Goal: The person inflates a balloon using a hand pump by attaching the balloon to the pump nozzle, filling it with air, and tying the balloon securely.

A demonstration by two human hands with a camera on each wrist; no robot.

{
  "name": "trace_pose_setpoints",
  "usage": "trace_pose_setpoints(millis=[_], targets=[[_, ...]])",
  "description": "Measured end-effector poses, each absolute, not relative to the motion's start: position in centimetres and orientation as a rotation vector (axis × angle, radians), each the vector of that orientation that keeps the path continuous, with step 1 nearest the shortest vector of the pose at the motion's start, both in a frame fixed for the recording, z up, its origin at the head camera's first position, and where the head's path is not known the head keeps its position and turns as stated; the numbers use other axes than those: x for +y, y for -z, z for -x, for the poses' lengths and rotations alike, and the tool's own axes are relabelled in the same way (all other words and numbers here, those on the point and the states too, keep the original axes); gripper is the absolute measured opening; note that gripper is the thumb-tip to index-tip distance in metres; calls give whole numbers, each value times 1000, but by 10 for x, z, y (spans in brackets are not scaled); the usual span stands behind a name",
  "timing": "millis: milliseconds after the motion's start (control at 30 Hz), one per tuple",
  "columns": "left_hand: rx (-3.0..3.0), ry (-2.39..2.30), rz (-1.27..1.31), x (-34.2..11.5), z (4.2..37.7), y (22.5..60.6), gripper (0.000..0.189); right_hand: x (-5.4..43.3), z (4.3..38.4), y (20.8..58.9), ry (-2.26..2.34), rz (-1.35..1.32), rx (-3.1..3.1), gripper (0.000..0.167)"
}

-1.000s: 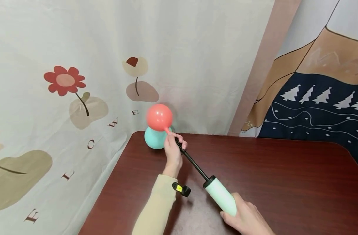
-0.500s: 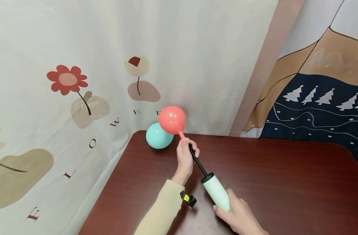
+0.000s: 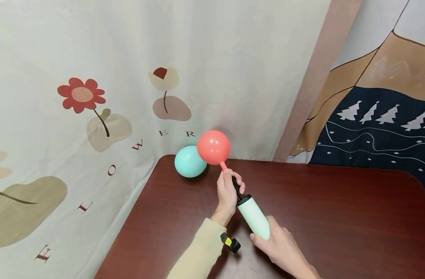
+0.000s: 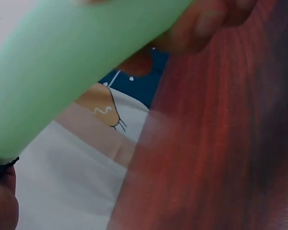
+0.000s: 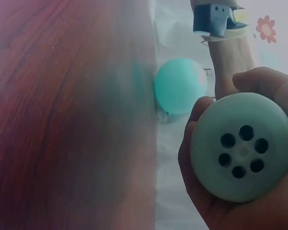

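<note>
A round red balloon [image 3: 214, 147], partly inflated, sits on the tip of a hand pump, its neck pointing down to my left hand [image 3: 227, 192]. That hand pinches the neck and grips the pump's black front end. My right hand [image 3: 283, 246] wraps round the pale green barrel of the balloon pump [image 3: 255, 219], which is pushed up close to the left hand, so little of the black shaft shows. In the right wrist view the pump's round end [image 5: 242, 146] with several holes faces the camera. The green barrel [image 4: 81, 62] crosses the left wrist view.
A light blue balloon [image 3: 190, 162] rests at the back left corner of the dark red wooden table [image 3: 320, 213], behind the red one. A curtain [image 3: 240, 77] with flower prints hangs along the back and left. A black strap device [image 3: 230, 243] is on the left wrist.
The barrel has slid forward along the black shaft, shortening the visible part. The left hand and red balloon have moved right and nearer, uncovering more of the blue balloon. The red balloon looks slightly larger.
</note>
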State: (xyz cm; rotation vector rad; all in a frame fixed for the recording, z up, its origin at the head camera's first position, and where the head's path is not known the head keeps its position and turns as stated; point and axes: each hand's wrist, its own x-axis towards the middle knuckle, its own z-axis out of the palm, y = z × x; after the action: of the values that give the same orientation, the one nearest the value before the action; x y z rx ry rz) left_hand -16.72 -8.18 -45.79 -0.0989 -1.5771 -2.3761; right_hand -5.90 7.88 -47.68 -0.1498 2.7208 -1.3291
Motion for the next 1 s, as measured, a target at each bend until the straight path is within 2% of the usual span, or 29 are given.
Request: trace_pose_setpoints(millis=[167,400,567,767,1000], targets=[[-1421,2376,-3,-103,187,448,28,92,51,476,1233,79,2634,54],[-1351,2376,-59,-128,202,438,31,121,26,483,1138,163,2671,50],[-1403,2380,0,-116,196,438,30,117,29,487,1162,211,2675,51],[-1582,2328,49,-91,181,447,30,99,43,484,1207,84,2599,59],[-1689,2360,148,-68,167,454,27,88,56,476,1339,157,2724,46]])
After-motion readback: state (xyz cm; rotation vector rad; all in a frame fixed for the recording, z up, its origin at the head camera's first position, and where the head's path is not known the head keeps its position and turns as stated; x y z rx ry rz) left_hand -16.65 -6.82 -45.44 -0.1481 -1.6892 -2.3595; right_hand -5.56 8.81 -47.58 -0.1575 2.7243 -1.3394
